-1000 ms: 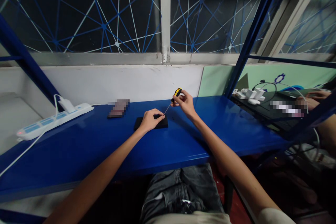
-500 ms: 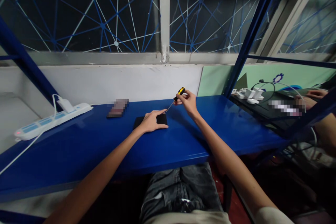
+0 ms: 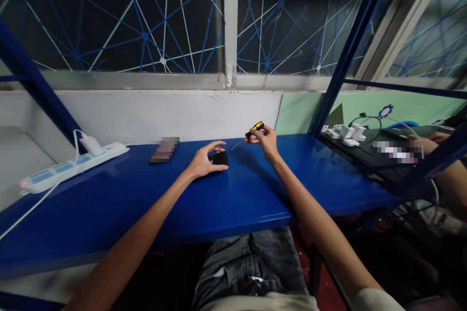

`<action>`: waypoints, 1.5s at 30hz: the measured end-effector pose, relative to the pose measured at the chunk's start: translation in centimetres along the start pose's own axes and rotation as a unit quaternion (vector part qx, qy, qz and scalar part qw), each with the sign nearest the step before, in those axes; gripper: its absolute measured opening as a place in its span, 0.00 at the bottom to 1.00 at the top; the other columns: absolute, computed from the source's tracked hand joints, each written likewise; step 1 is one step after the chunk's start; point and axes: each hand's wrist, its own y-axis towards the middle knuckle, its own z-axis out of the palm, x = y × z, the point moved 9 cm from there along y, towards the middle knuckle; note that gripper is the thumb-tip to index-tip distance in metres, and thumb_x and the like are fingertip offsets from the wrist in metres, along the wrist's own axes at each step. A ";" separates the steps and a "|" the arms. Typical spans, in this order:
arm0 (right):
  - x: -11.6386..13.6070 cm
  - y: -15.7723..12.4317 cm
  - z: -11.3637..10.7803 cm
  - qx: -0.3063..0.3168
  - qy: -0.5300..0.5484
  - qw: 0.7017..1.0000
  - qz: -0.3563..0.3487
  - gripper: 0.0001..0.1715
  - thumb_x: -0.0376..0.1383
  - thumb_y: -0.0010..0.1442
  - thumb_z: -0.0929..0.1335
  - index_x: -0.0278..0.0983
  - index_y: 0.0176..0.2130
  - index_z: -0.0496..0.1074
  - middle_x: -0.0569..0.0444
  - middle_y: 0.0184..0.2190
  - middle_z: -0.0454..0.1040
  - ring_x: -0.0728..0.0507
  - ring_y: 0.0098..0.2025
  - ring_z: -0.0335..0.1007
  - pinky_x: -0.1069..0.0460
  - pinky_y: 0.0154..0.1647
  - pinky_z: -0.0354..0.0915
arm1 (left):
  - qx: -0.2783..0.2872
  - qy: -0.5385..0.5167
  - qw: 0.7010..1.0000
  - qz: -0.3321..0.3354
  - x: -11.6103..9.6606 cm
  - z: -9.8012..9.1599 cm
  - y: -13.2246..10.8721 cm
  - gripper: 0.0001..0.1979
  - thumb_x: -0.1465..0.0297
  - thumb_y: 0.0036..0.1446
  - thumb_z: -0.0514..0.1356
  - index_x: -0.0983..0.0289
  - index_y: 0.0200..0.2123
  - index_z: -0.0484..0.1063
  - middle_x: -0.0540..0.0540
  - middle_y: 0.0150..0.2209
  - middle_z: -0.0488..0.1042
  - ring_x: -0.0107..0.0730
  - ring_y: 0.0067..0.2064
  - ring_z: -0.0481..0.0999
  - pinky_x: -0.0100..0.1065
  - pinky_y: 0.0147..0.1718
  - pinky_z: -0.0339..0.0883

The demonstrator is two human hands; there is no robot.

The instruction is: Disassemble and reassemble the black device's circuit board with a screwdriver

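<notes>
I have the right hand (image 3: 268,141) raised above the blue, smooth-topped counter (image 3: 233,199), its grip closed, thumb against fingers, around the black-and-yellow handle of a slim screwdriver (image 3: 258,126). The thin metal shaft slants down and to the left, and its tip sits just off the right end of a flat black rectangular block (image 3: 219,158), near the left fingertips; from here I can't tell whether the tip touches anything. The left hand (image 3: 202,163) is curved around that block on the counter, fingers at the far side and thumb along the near side, the grip parted wide; how firmly it holds, I can't tell. To the right of the block I make out a tiny dark speck (image 3: 240,163) on the blue surface, too small for me to identify. Farther left lies a pixelated dark rectangular object (image 3: 165,149), then a long white-and-blue power strip (image 3: 73,167) with a white plug in it. Over on my right, white plastic chargers (image 3: 350,132) are bunched on a black surface, near another person's hand (image 3: 425,143).
</notes>
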 end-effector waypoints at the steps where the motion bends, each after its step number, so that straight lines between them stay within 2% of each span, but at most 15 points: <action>1: 0.0 0.0 0.1 0.001 0.001 1.000 -0.001 0.17 0.41 0.45 0.74 0.37 0.30 0.66 0.53 0.22 0.76 0.41 0.24 0.77 0.47 0.29 0.77 | -0.006 -0.005 1.000 -0.001 -0.1 -0.3 0.0 0.33 0.64 0.44 0.70 0.58 0.55 0.67 0.57 0.47 0.77 0.44 0.50 0.75 0.46 0.52 0.64; 7: 0.0 -0.3 0.6 0.007 0.012 1.000 -0.008 0.19 0.42 0.46 0.75 0.37 0.31 0.65 0.51 0.25 0.77 0.40 0.26 0.78 0.46 0.31 0.77 | -0.019 -0.021 0.999 -0.016 -0.4 -1.2 0.0 0.32 0.63 0.42 0.71 0.60 0.52 0.67 0.57 0.46 0.76 0.44 0.50 0.75 0.45 0.52 0.63; 19: 0.3 -0.7 1.2 0.025 -0.001 1.000 -0.018 0.17 0.42 0.48 0.74 0.38 0.31 0.64 0.52 0.26 0.77 0.40 0.30 0.79 0.44 0.35 0.77 | -0.022 -0.032 0.999 -0.008 -0.5 -1.2 0.0 0.30 0.64 0.42 0.71 0.60 0.50 0.68 0.57 0.46 0.76 0.44 0.50 0.74 0.46 0.52 0.63; 32: 0.7 -0.9 1.5 0.043 0.013 0.999 -0.016 0.21 0.41 0.46 0.74 0.38 0.37 0.65 0.54 0.26 0.77 0.41 0.29 0.79 0.46 0.33 0.76 | -0.022 -0.020 1.000 -0.004 -0.4 -1.2 0.0 0.27 0.63 0.43 0.71 0.60 0.48 0.69 0.57 0.46 0.76 0.43 0.50 0.74 0.45 0.52 0.63; 39: 0.9 -0.6 0.9 0.044 -0.055 0.996 -0.062 0.31 0.47 0.47 0.74 0.39 0.46 0.63 0.59 0.22 0.75 0.43 0.23 0.77 0.50 0.26 0.74 | -0.014 -0.018 1.000 -0.004 -0.4 -1.1 -0.1 0.26 0.63 0.43 0.71 0.60 0.46 0.70 0.56 0.45 0.75 0.42 0.49 0.74 0.45 0.51 0.63; 45: 0.6 -0.4 0.6 0.051 -0.129 0.988 -0.073 0.28 0.50 0.51 0.72 0.38 0.45 0.63 0.61 0.17 0.69 0.45 0.18 0.72 0.52 0.20 0.70 | -0.005 -0.022 1.000 -0.001 -0.4 -1.0 0.0 0.24 0.63 0.42 0.71 0.60 0.43 0.70 0.55 0.43 0.75 0.43 0.48 0.74 0.45 0.50 0.63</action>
